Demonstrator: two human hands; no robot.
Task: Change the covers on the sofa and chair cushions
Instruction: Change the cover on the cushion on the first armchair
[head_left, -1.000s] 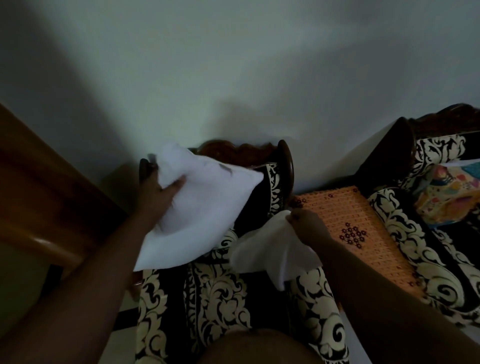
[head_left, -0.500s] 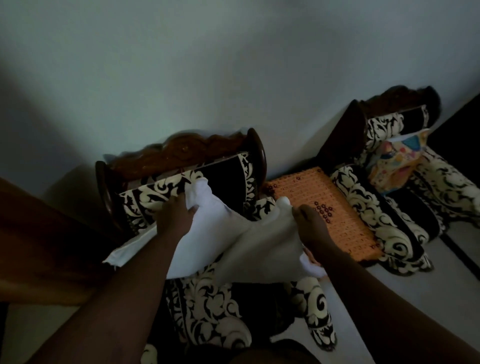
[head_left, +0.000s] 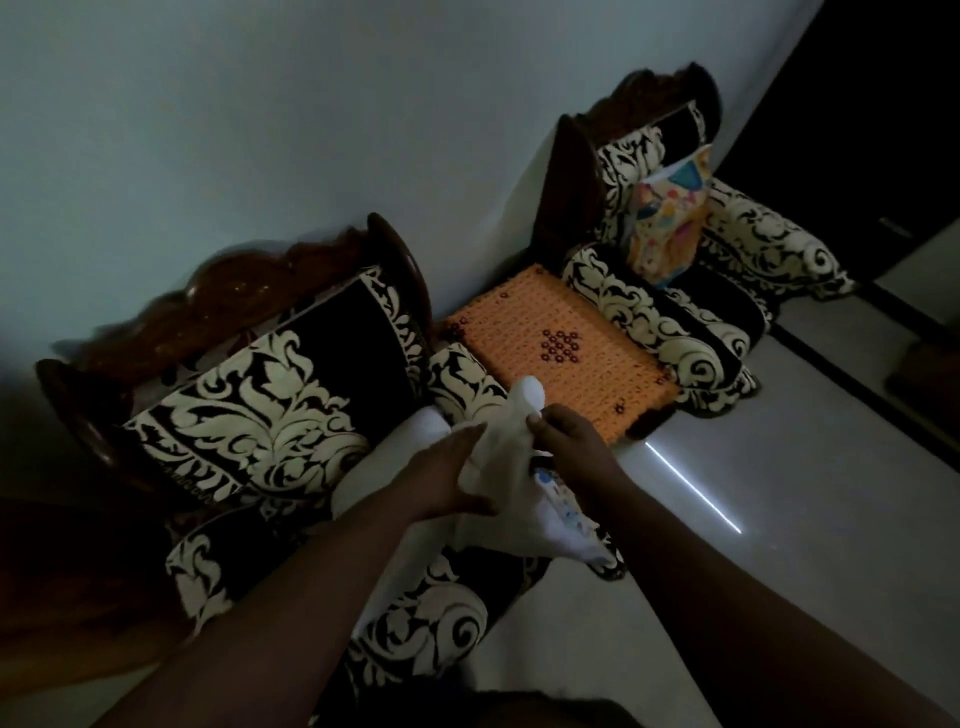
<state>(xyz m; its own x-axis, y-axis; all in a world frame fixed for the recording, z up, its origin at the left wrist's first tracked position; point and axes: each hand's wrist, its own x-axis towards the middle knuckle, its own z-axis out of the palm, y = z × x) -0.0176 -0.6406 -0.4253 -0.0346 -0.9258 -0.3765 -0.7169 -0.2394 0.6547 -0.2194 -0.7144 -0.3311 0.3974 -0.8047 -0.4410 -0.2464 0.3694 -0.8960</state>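
A white cushion (head_left: 379, 483) lies on the seat of the near black-and-cream patterned chair (head_left: 270, 410), partly under my left arm. A white cover (head_left: 501, 441) with a printed inner side is bunched between my hands above the chair's right armrest. My left hand (head_left: 441, 478) grips the cover from the left. My right hand (head_left: 563, 434) pinches its upper edge from the right. A cushion in a colourful printed cover (head_left: 667, 223) stands upright on the far patterned chair (head_left: 675, 291).
An orange beaded side table (head_left: 561, 353) stands between the two chairs against the pale wall. Light glossy floor (head_left: 753, 519) spreads to the right. A dark doorway (head_left: 883, 130) is at the far right. Brown wooden furniture shows at the left edge.
The cushion has come down from mid-air onto the chair seat. My hands have drawn together and bunched the white cover between them. The view has swung right and down.
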